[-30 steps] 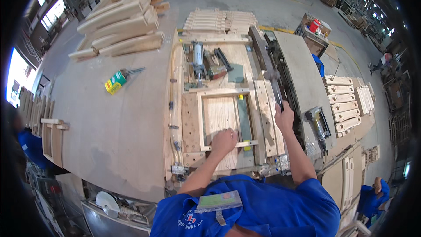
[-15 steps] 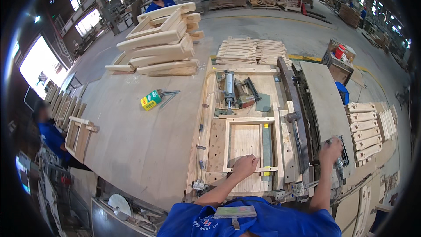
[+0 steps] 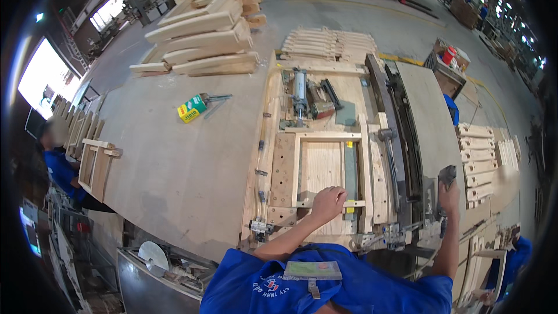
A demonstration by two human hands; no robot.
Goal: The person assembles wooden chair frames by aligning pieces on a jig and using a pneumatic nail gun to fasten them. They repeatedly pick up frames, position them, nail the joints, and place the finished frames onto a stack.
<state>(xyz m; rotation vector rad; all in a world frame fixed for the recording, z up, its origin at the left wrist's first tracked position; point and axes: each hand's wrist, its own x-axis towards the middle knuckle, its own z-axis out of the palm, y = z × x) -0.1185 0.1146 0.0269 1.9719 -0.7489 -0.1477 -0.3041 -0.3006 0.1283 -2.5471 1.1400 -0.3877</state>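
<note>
A pale wooden frame (image 3: 298, 168) lies in the jig (image 3: 285, 174) on the bench in front of me. Over its near rail is my left hand (image 3: 329, 204), with the fingers curled closed; whatever they hold, if anything, is hidden. To the right, my right hand (image 3: 449, 199) is wrapped round a dark nail gun (image 3: 446, 174), raised beside the jig's right edge. Another nail gun (image 3: 323, 108) lies at the jig's far end, next to a silver air cylinder (image 3: 300, 90). A hammer (image 3: 388, 139) rests along the jig's right side.
A green and yellow box (image 3: 192, 109) sits with metal rods on the left board. Stacked wooden frames (image 3: 200, 29) stand behind it. Slatted wood parts lie far (image 3: 325, 43) and right (image 3: 478, 160). Co-workers in blue are at the left (image 3: 61, 168), far back and lower right (image 3: 514, 261).
My right hand has lifted the nail gun, which now points upward. My left hand stays at the frame's near rail. The view has shifted, and a co-worker has appeared at lower right.
</note>
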